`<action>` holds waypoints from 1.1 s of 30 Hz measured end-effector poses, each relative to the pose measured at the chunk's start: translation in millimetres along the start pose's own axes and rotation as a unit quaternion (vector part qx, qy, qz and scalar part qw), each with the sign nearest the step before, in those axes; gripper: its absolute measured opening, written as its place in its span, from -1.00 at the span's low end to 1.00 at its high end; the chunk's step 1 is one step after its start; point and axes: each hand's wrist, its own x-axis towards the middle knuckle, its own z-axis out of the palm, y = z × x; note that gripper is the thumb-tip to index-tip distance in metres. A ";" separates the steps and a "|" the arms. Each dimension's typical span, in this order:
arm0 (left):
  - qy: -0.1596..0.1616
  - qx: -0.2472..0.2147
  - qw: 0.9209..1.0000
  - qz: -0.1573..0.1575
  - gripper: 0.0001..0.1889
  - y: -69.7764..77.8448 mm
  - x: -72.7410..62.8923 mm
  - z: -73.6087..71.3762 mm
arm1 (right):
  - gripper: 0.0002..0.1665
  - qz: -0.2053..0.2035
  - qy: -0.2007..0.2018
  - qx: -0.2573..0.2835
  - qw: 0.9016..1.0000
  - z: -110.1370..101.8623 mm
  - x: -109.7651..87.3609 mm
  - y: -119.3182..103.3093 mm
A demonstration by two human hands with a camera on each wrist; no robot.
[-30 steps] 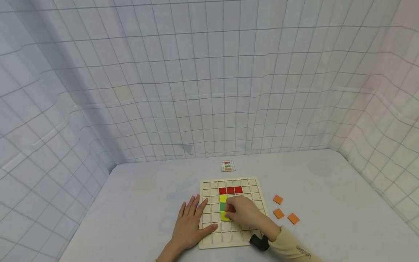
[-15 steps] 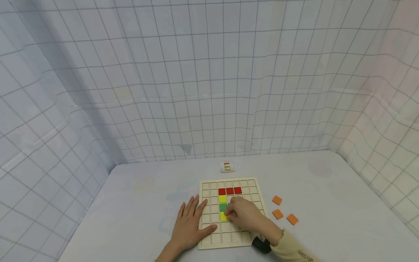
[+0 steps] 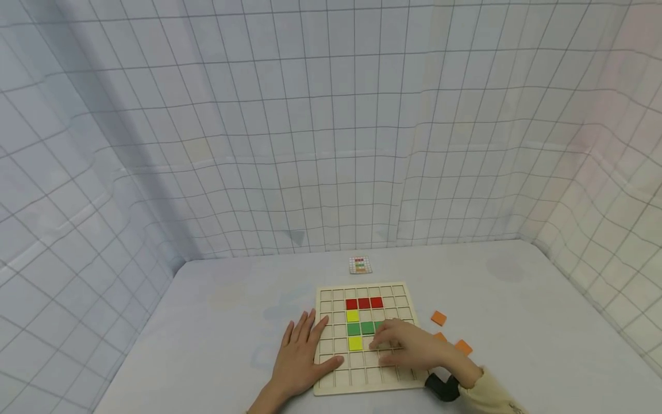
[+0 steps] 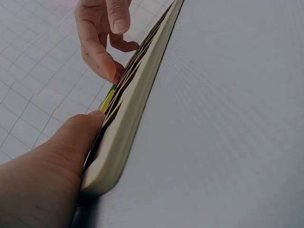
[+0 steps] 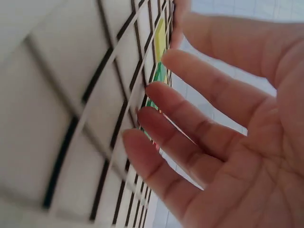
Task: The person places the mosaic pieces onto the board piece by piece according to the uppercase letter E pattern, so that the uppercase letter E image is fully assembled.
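Observation:
A cream grid board (image 3: 357,382) lies on the table, its left edge under my left hand (image 3: 305,357), whose fingers are spread straight. In the left wrist view the thumb (image 4: 78,135) rests along the board's rim. Over the board's right half is my right hand (image 3: 405,344), fingers parted and holding nothing; in the right wrist view its fingertips (image 5: 133,137) are close to the grid. Three red tiles (image 3: 364,303) make a row in the grid. Below them come a yellow tile (image 3: 352,315), a row of green tiles (image 3: 367,328) partly hidden by the right hand, and another yellow tile (image 3: 355,343).
Right of the board lie three loose orange tiles (image 3: 438,317), one partly behind the right hand. A small card (image 3: 360,265) with a coloured grid pattern lies beyond the board. Gridded white cloth (image 3: 331,144) hangs around the table's back and sides.
My right hand has drawn back to the right from the lower yellow tile and its pinched fingers have parted. More of the green row now shows. The left hand has stayed put.

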 end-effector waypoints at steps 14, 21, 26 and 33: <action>-0.002 0.001 1.000 0.000 -0.07 -2.4 0.0 2.3 | -0.69 0.193 0.189 -0.162 0.949 -29.0 -35.4 43.6; -0.002 -0.005 1.000 0.000 -0.08 -1.3 0.8 1.2 | -0.63 0.210 0.192 -0.157 0.946 -33.2 -45.2 63.3; -0.004 -0.002 1.000 -0.002 -0.08 -1.0 0.6 0.7 | -0.71 0.214 0.196 -0.125 0.949 -35.8 -48.6 70.6; -0.004 -0.002 1.000 -0.004 -0.08 -0.6 0.4 0.7 | -0.65 0.272 0.177 -0.026 0.946 -41.6 -56.5 73.6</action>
